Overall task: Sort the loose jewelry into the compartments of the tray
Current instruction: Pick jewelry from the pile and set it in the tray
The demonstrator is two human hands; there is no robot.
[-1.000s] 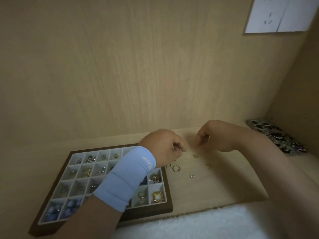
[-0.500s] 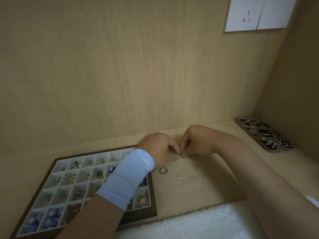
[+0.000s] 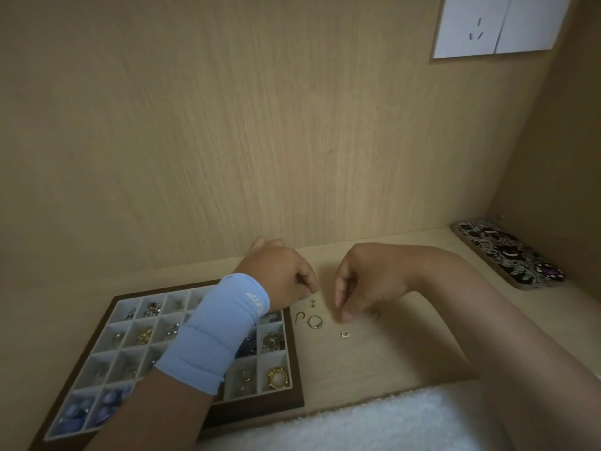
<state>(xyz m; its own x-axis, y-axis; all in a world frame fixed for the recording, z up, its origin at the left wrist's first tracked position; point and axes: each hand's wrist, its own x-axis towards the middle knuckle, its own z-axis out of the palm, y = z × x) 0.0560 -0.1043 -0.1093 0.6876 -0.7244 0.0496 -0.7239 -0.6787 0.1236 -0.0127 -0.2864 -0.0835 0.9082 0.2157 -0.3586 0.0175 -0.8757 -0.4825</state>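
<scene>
The jewelry tray (image 3: 294, 359) has a brown frame and white compartments and lies at the lower left; several compartments hold rings, studs and blue beads. My left hand (image 3: 283, 275), with a light blue wristband, hovers over the tray's far right corner with its fingers pinched. A tiny stud (image 3: 313, 302) sits just under its fingertips. My right hand (image 3: 370, 281) is curled beside it, thumb and forefinger close, with nothing visible between them. Loose on the shelf lie a hook (image 3: 300, 317), a ring (image 3: 314, 321), a square piece (image 3: 344, 334) and another hook (image 3: 377, 316).
A patterned phone case (image 3: 507, 253) lies at the right by the side wall. A white fluffy towel (image 3: 374, 421) runs along the shelf's front edge. The wooden back wall (image 3: 260, 141) carries a white socket plate (image 3: 500, 24) at the upper right.
Half a second ago my two hands touched fingertip to fingertip; now they have drawn apart, and the tiny stud shows below my left fingertips. The view has shifted slightly.
</scene>
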